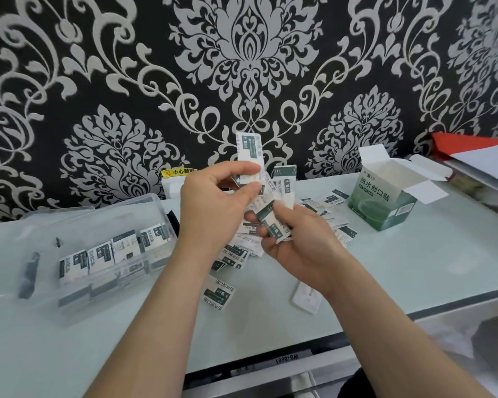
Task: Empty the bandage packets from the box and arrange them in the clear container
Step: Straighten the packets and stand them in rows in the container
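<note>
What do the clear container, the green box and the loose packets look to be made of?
The clear container looks like rigid transparent plastic, glossy: packets inside show through its wall. The green box looks like thin printed cardboard, with creased white flaps open. The packets are flat printed paper or coated film; I cannot tell which.
</note>
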Tool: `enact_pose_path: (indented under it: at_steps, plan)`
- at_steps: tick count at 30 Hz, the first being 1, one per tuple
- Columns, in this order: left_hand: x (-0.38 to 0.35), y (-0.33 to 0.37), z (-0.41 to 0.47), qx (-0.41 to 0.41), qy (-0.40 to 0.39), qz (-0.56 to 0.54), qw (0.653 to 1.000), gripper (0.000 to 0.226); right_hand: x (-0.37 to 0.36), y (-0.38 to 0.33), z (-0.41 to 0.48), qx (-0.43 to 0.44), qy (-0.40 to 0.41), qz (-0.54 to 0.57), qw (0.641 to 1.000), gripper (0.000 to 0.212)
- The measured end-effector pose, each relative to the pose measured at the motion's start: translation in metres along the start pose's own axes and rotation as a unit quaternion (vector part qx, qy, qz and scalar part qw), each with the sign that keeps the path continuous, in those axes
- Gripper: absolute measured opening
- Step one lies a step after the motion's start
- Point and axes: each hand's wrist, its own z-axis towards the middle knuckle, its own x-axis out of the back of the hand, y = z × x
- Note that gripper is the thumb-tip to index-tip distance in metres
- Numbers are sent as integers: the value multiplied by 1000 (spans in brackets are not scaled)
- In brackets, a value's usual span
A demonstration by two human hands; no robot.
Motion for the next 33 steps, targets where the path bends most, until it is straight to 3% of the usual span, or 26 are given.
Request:
enact_pose_path:
  at_steps: [4,7,9,13,18,22,26,30,33]
  plan:
    - [6,0,2,17,34,-37,999,27,-5,3,2,6,43,31,999,25]
    - [10,0,1,81,-66,-115,988,33,-6,3,4,-5,50,67,997,29]
    - [4,-7,-3,91,-116,-45,988,38,-7,3,4,-8,14,77,997,32]
    - [-1,-18,-4,34,-118,149,981,36,-14,3,1,-18,-53,77,996,39]
    - [4,-22,-4,-67,-149,274,948,36,-13,4,3,5,-18,63,998,34]
    - [13,-19,2,-52,-114,152,980,44,-17,3,0,-21,-19,30,999,27]
    - [20,-13,4,-38,-88,69,993,51,-24,5,-8,-74,-74,-67,992,16]
    - [23,-13,4,-19,-104,40,994,36,-26,5,-11,-105,-120,-121,980,10]
    - [21,-13,1,-17,-56,74,996,20,-26,4,-11,-105,-122,-121,980,15]
